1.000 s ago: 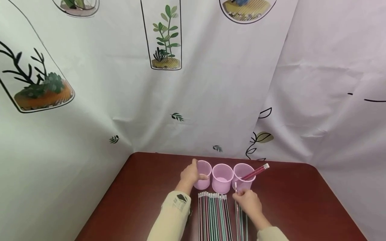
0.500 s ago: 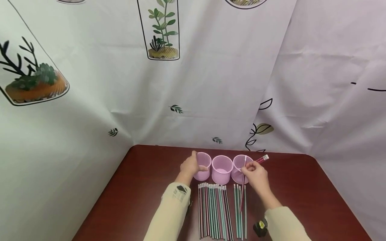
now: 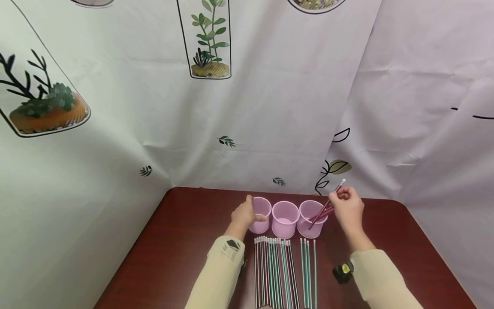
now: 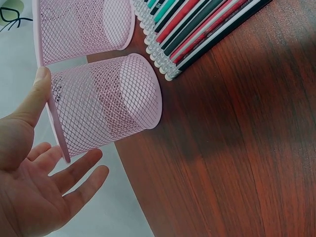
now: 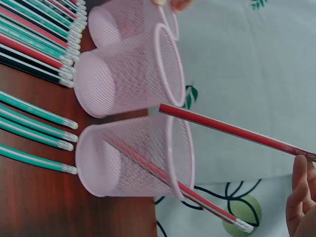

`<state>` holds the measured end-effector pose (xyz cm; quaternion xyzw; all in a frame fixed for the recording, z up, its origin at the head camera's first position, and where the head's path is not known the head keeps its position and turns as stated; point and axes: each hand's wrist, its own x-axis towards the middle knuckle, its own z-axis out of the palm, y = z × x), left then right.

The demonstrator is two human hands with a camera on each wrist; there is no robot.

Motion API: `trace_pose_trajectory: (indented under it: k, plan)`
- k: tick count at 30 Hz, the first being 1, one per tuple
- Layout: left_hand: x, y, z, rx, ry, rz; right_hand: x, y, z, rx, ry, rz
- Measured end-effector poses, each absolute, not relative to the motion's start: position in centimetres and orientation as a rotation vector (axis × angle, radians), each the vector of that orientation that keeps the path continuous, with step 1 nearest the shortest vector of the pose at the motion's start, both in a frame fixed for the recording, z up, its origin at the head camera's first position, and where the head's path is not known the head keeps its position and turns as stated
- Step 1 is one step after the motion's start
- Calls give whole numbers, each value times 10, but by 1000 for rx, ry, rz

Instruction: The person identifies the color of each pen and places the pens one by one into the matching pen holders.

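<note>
- While my right grip (image 3: 349, 210) pinches the held pencil (image 5: 227, 130), a red one, near its eraser end, I'd judge the main danger is its low tip snagging on the right cup (image 5: 126, 180), since it comes in at a slant.
- That pinch sits far from the tip, so a knock against the leaning red pencil (image 5: 207, 202) in the same cup could swivel it.
- From my right grip the held pencil runs down and leftward to the right cup; whether its tip is past the rim, I can't tell.
- My left grip (image 3: 243, 216) is spread wide at the left cup (image 4: 106, 103), thumb touching the rim, so no hand steadies the right cup; a push might slide it.
- The middle cup (image 3: 283, 234) stands between those two.
- Nearer me, green pencils (image 5: 34, 120) and a mixed row of pencils (image 3: 275, 272) lie on the worktop (image 3: 166, 253).
</note>
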<state>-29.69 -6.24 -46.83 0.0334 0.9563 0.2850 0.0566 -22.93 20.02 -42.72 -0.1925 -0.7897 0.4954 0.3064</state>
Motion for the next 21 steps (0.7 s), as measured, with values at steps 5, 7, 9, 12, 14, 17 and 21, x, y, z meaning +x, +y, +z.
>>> trace_pose_trajectory:
  k: [5,7,9,12,14,17,21]
  plan:
    - [-297,-62,-469,103,2902,857,-231,206,-422,-485,-2035,1391]
    - [-297,-62,-469,104,2904,854,-231,207,-423,-484,-2039,1391]
    - [-297,-62,-469,103,2905,849,-231,207,-425,-489,-2058,1377]
    - [-298,-63,-469,105,2908,840,-231,207,-431,-518,-2100,1315]
    - [-297,-63,-469,109,2910,837,-231,207,-436,-536,-2120,1281]
    - [-297,-63,-468,114,2915,834,-232,207,-446,-551,-2130,1288]
    - [-296,-63,-468,112,2912,843,-232,207,-462,-552,-2115,1389]
